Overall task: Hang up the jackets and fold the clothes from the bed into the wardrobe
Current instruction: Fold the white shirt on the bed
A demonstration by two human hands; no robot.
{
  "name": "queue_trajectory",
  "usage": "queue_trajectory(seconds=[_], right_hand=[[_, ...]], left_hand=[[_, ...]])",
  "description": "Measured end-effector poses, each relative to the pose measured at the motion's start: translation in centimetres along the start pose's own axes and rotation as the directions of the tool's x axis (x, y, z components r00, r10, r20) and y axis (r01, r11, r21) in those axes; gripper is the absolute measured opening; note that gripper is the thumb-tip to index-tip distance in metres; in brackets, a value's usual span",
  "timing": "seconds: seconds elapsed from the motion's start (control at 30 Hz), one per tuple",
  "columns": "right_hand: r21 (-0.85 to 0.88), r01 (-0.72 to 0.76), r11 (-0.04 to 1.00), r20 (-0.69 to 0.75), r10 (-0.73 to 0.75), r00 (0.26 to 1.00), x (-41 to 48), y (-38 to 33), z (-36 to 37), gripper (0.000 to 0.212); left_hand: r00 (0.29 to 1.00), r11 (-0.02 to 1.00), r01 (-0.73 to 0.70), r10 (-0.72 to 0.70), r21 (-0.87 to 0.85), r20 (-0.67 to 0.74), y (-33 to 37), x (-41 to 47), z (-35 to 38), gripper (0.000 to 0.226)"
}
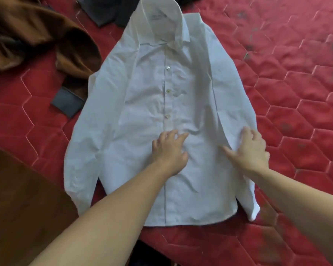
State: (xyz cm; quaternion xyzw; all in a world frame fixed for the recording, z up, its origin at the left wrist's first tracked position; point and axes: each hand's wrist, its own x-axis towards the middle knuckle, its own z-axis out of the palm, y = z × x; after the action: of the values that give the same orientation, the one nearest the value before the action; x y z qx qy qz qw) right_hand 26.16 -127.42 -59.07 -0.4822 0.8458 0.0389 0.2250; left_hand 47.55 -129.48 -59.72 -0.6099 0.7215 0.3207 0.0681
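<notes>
**What the view leaves out**

The brown jacket (pixel 37 39) runs off the left and top edges, so its full shape cannot be told. The dark garment (pixel 104 12) at the top is cut by the upper edge, and the white shirt (pixel 152 93) covers part of it. The label inside the shirt collar (pixel 158 16) is too blurred to read. The left hand (pixel 169 150) and right hand (pixel 250 150) hide the shirt fabric beneath them. A dark cloth (pixel 148 252) at the bottom edge is cut off and unidentifiable.
</notes>
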Motion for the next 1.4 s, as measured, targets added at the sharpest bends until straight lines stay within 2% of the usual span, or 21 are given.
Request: queue_trajectory(seconds=[0.13, 0.23, 0.3, 0.37, 0.43, 0.5, 0.6, 0.67, 0.7, 0.73, 0.8, 0.87, 0.9, 0.97, 1.03, 1.1, 1.17, 1.23, 1.3, 1.33, 1.4], right_hand=[[0.188, -0.173, 0.967, 0.057, 0.165, 0.985, -3.6, 4.3, 2.2, 0.07], [0.339, -0.107, 0.935, 0.02, 0.107, 0.994, -5.0, 6.2, 2.5, 0.031], [0.418, -0.073, 0.905, -0.01, 0.085, 0.996, -5.7, 6.4, 2.0, 0.016], [0.486, -0.024, 0.874, -0.085, 0.074, 0.994, -6.1, 5.6, 0.8, 0.013], [0.529, 0.07, 0.846, -0.155, 0.015, 0.988, -6.8, 3.8, -0.8, 0.011], [0.578, 0.153, 0.801, -0.15, -0.081, 0.985, -7.6, 1.3, -2.3, 0.009], [0.651, 0.144, 0.745, 0.06, -0.241, 0.969, -8.3, -2.1, -3.7, 0.01], [0.654, 0.082, 0.752, 0.28, -0.341, 0.897, -8.4, -3.3, -3.8, 0.013], [0.645, 0.074, 0.76, 0.327, -0.363, 0.872, -8.5, -3.5, -3.6, 0.018], [0.635, 0.092, 0.767, 0.305, -0.358, 0.882, -8.5, -3.5, -3.3, 0.027], [0.581, 0.173, 0.795, 0.106, -0.285, 0.953, -8.2, -3.1, -2.6, 0.04], [0.517, 0.173, 0.838, -0.048, -0.173, 0.984, -7.7, -2.5, -1.7, 0.035], [0.502, 0.105, 0.859, -0.025, -0.107, 0.994, -7.5, -2.3, -1.5, 0.038], [0.504, -0.083, 0.86, 0.195, -0.02, 0.981, -7.1, -1.8, -1.0, 0.049], [0.576, -0.26, 0.775, 0.435, -0.021, 0.9, -7.1, -1.3, -0.7, 0.043], [0.602, -0.407, 0.687, 0.574, -0.018, 0.818, -7.4, -0.4, -0.2, 0.033], [0.556, -0.409, 0.724, 0.58, 0.015, 0.815, -7.6, 0.9, 0.7, 0.026], [0.458, -0.38, 0.804, 0.573, 0.06, 0.817, -7.8, 2.3, 1.4, 0.024], [0.405, -0.378, 0.833, 0.643, 0.035, 0.765, -8.0, 3.0, 1.4, 0.021], [0.424, -0.39, 0.817, 0.677, 0.0, 0.736, -7.9, 3.1, 1.1, 0.023], [0.529, -0.466, 0.709, 0.724, -0.09, 0.684, -7.5, 2.5, 0.5, 0.031]], left_hand=[[0.995, 0.978, -0.072, 0.085, -0.193, 0.056, 3.1, -3.6, 4.2, 0.045], [0.976, 0.913, -0.026, 0.111, -0.407, 0.188, 4.1, -5.5, 6.4, 0.031], [0.958, 0.84, 0.058, 0.106, -0.54, 0.268, 4.9, -6.5, 7.2, 0.027], [0.933, 0.706, 0.175, 0.103, -0.686, 0.344, 6.1, -7.1, 7.0, 0.031], [0.884, 0.526, 0.323, 0.128, -0.787, 0.449, 7.5, -7.4, 5.9, 0.039], [0.84, 0.332, 0.442, 0.171, -0.833, 0.514, 8.1, -7.4, 4.5, 0.054], [0.833, 0.045, 0.497, 0.256, -0.867, 0.491, 7.1, -7.5, 3.0, 0.066], [0.835, -0.044, 0.505, 0.278, -0.862, 0.475, 5.8, -7.8, 2.5, 0.064], [0.833, -0.061, 0.514, 0.275, -0.855, 0.481, 5.1, -8.0, 2.5, 0.062], [0.829, -0.074, 0.528, 0.264, -0.846, 0.494, 4.7, -8.1, 2.7, 0.059], [0.84, -0.083, 0.528, 0.199, -0.845, 0.505, 3.8, -8.4, 3.5, 0.047], [0.846, -0.045, 0.527, 0.127, -0.849, 0.518, 3.1, -8.9, 4.2, 0.039], [0.837, -0.015, 0.535, 0.142, -0.844, 0.528, 2.8, -9.2, 4.5, 0.037], [0.796, 0.046, 0.569, 0.219, -0.821, 0.564, 2.4, -10.0, 4.5, 0.032], [0.757, 0.103, 0.584, 0.289, -0.805, 0.586, 2.0, -10.3, 4.4, 0.028], [0.741, 0.13, 0.592, 0.302, -0.796, 0.6, 1.6, -10.3, 4.3, 0.025], [0.721, 0.198, 0.612, 0.259, -0.766, 0.643, 1.0, -10.2, 4.4, 0.026], [0.69, 0.393, 0.598, 0.191, -0.699, 0.698, 0.6, -10.2, 4.9, 0.03], [0.649, 0.58, 0.564, 0.127, -0.587, 0.75, 0.4, -10.1, 5.4, 0.036], [0.638, 0.603, 0.569, 0.107, -0.56, 0.763, 0.5, -10.1, 5.5, 0.038], [0.655, 0.531, 0.594, 0.118, -0.604, 0.747, 1.0, -9.9, 5.3, 0.039]])
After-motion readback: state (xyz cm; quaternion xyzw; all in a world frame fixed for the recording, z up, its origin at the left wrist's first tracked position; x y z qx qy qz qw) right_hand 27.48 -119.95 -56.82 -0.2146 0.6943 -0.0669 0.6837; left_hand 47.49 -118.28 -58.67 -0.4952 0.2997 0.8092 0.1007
